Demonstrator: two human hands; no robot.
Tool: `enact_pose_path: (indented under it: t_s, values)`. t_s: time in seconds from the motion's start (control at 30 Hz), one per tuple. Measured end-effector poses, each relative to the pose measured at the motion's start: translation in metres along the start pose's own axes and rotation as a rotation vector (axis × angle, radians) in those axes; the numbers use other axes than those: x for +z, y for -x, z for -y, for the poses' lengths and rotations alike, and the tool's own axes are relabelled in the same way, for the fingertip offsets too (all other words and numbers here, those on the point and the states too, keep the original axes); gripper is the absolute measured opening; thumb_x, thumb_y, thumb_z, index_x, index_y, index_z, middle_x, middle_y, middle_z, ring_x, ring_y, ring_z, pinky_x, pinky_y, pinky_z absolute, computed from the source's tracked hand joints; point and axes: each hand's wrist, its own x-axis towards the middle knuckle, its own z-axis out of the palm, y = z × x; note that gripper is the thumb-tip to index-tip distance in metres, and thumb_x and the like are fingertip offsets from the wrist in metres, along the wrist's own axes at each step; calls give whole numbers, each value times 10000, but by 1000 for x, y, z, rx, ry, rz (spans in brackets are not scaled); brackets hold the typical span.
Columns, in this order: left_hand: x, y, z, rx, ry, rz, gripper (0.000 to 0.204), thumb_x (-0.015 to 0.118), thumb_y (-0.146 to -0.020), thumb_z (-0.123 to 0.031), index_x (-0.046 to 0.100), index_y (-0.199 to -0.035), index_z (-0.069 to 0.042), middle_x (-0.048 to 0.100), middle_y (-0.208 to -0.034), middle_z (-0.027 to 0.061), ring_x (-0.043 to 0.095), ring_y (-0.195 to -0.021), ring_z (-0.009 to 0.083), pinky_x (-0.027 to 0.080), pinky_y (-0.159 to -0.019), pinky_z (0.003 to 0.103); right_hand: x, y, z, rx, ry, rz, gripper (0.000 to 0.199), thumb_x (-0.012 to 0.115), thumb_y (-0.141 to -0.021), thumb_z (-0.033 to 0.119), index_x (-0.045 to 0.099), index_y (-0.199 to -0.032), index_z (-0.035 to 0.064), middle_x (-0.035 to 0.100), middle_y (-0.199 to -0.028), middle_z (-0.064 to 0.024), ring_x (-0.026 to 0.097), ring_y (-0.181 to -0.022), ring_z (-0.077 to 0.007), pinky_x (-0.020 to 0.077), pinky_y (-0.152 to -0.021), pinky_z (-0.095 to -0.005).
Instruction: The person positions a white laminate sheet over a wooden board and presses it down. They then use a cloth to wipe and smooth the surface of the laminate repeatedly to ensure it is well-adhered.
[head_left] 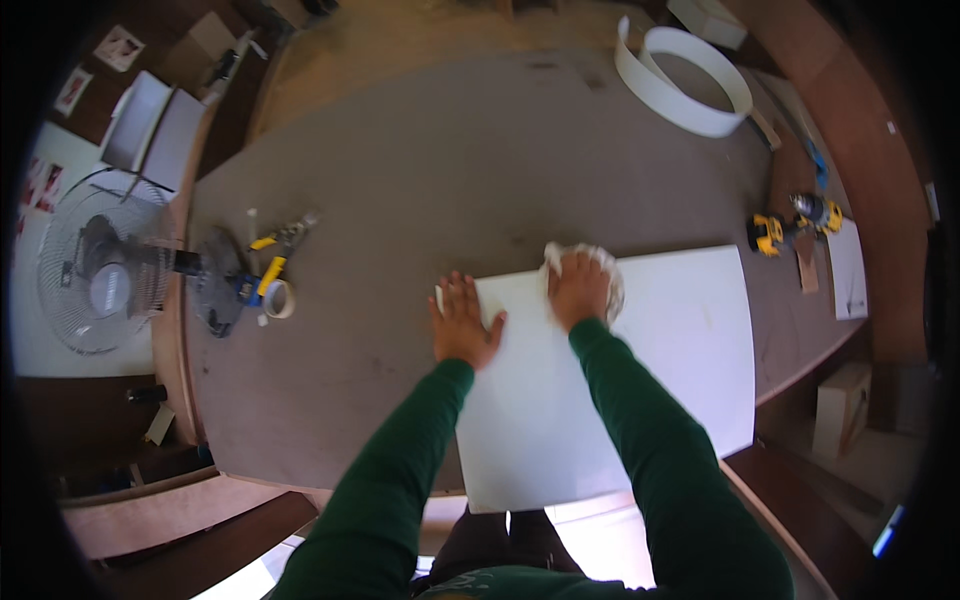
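Note:
A white rectangular board (660,390) lies flat on the brown worktable (330,390), its near edge reaching the table's front edge by my body. My left hand (463,322) rests at the board's far left corner, fingers stretched out and slightly spread, the thumb on the white surface. Close to the far edge, my right hand (580,290) presses a crumpled off-white cloth (612,280) against the board. Its fingers lie over the cloth, and part of the cloth is hidden beneath the palm.
A yellow-and-black cordless drill (818,212) lies at the right. Far right sits a coil of white edge strip (690,80). To the left are yellow-handled pliers (272,272), a roll of tape (279,299) and a standing fan (105,262) by the table's left edge.

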Motion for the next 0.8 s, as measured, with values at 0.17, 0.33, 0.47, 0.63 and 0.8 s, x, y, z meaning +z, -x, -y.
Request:
enact_pose_path:
  t_s: [0.17, 0.33, 0.47, 0.63, 0.8]
  values:
    - [-17, -7, 0, 3, 27, 3, 888, 390, -1029, -596, 172, -1655, -4, 143, -1739, 182, 83, -1610, 380, 57, -1283, 566, -27, 70, 10, -285, -286, -14, 264, 721, -896, 352, 673, -931, 95, 643, -968, -126, 612, -955, -351, 456, -839, -506]
    - [-13, 4, -1, -17, 76, 38, 872, 372, -1041, -588, 146, -1659, -16, 106, -1746, 166, 61, -1616, 350, 55, -1296, 536, -58, 116, -147, 147, 90, -71, 324, 694, -954, 345, 650, -999, 28, 650, -1015, -183, 599, -1002, -402, 471, -887, -537]
    - [-19, 4, -6, -17, 82, 50, 874, 380, -1040, -588, 149, -1657, -15, 112, -1744, 164, 51, -1616, 347, 51, -1297, 533, -99, 110, -244, 514, 175, -41, 342, 575, -1038, 346, 620, -1080, 10, 639, -1136, -215, 586, -1097, -426, 484, -923, -560]
    - [-22, 3, -6, -26, 107, 51, 870, 392, -1038, -582, 155, -1657, -18, 112, -1744, 164, 45, -1617, 346, 42, -1297, 529, -91, 108, -242, 575, 231, -14, 397, 511, -1066, 381, 613, -1125, 2, 637, -1236, -211, 580, -1169, -422, 491, -973, -556]
    - [-20, 3, -5, -32, 88, 65, 866, 387, -1041, -582, 151, -1659, -25, 98, -1747, 160, 32, -1618, 342, 29, -1298, 519, -96, 108, -234, 568, 221, -16, 383, 508, -1067, 357, 610, -1123, -7, 637, -1212, -226, 579, -1137, -431, 481, -976, -562]
